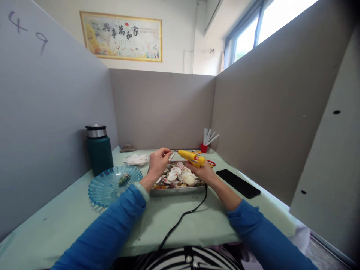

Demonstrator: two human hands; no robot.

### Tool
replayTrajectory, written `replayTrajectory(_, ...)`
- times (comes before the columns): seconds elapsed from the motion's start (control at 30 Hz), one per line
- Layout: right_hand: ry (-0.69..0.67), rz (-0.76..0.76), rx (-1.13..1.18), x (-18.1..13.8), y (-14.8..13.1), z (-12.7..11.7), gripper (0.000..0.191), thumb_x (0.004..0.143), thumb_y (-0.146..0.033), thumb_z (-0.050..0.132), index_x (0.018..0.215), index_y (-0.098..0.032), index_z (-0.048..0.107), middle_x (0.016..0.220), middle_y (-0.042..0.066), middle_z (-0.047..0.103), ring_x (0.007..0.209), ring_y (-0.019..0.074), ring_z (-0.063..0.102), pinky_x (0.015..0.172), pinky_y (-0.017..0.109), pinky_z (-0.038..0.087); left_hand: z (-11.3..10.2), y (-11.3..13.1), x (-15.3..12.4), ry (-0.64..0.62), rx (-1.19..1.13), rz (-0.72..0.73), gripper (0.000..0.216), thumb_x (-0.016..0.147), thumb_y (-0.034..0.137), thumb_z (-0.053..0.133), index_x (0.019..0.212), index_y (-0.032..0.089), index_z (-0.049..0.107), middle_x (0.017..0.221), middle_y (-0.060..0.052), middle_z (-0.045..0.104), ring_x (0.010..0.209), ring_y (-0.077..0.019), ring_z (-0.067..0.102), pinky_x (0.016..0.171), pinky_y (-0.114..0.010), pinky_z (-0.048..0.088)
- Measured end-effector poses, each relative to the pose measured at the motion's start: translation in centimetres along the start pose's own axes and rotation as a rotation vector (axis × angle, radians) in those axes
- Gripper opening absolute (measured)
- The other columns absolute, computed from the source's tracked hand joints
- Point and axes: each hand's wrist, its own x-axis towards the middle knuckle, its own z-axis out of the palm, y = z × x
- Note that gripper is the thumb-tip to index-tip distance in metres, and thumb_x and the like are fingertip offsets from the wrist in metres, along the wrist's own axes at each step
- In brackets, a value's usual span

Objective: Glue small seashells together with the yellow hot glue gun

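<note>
My right hand (201,170) is wrapped round a yellow hot glue gun (189,155), its nozzle pointing left. A small whitish piece (172,156) is pinched in the fingertips of my left hand (160,163), close to the nozzle; its exact kind is too small to make out. Below both hands lies a metal tray (180,191) heaped with seashells (176,175) of several sizes. From the glue gun a black cord (184,214) runs across the table toward my body.
Left of the tray are a blue glass plate (98,189) holding a small greenish clump (123,179), a teal bottle (99,153) and a white pile (136,160). A black phone (238,183) lies right. Behind stands a red cup (204,149) with white sticks (208,137). Grey partitions (163,108) enclose the table.
</note>
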Motion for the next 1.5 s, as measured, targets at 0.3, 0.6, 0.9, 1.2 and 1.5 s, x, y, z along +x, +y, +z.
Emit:
replayTrajectory(0.3, 0.000, -0.004, -0.010, -0.18, -0.53, -0.06, 0.027, 0.071, -0.043, 0.066, 0.076, -0.017, 0.065, 0.055, 0.000, 0.055, 0.049, 0.0112, 0.046, 0.047, 0.024, 0.036, -0.02, 0.03, -0.05, 0.009, 0.016, 0.010, 0.018, 0.076, 0.034, 0.059, 0.079, 0.019, 0.071, 0.056, 0.002, 0.065, 0.050, -0.0115, 0.057, 0.058, -0.023, 0.041)
replayTrajectory(0.6, 0.006, -0.018, -0.029, -0.07, -0.15, 0.07, 0.030, 0.070, -0.045, 0.066, 0.076, -0.015, 0.066, 0.056, 0.001, 0.057, 0.052, 0.0125, 0.049, 0.050, 0.025, 0.039, 0.00, 0.17, 0.07, -0.010, -0.078, -0.077, 0.020, 0.074, 0.036, 0.061, 0.077, 0.019, 0.071, 0.050, 0.002, 0.061, 0.045, -0.0118, 0.056, 0.052, -0.023, 0.039)
replayTrajectory(0.9, -0.008, -0.039, -0.042, 0.03, 0.31, 0.13, 0.032, 0.070, -0.048, 0.066, 0.077, -0.016, 0.065, 0.057, 0.001, 0.057, 0.053, 0.0128, 0.049, 0.050, 0.025, 0.040, -0.03, 0.22, -0.04, -0.002, -0.069, -0.057, 0.021, 0.073, 0.038, 0.063, 0.077, 0.019, 0.072, 0.050, 0.002, 0.061, 0.046, -0.0115, 0.055, 0.051, -0.023, 0.038)
replayTrajectory(1.2, -0.003, -0.031, -0.069, -0.01, 0.25, 0.12, 0.034, 0.072, -0.048, 0.064, 0.077, -0.015, 0.065, 0.057, 0.000, 0.056, 0.052, 0.0120, 0.049, 0.051, 0.025, 0.039, 0.01, 0.29, -0.16, 0.006, -0.029, -0.014, 0.021, 0.074, 0.038, 0.062, 0.079, 0.021, 0.072, 0.055, 0.001, 0.064, 0.050, -0.0123, 0.058, 0.054, -0.023, 0.040)
replayTrajectory(1.5, 0.006, -0.029, -0.055, -0.03, 0.11, 0.18, 0.032, 0.070, -0.047, 0.066, 0.075, -0.015, 0.065, 0.057, 0.001, 0.057, 0.052, 0.0121, 0.049, 0.049, 0.025, 0.039, 0.15, -0.30, -0.03, 0.020, 0.041, 0.027, 0.020, 0.074, 0.039, 0.062, 0.080, 0.022, 0.072, 0.064, -0.001, 0.068, 0.060, -0.0153, 0.061, 0.058, -0.024, 0.041)
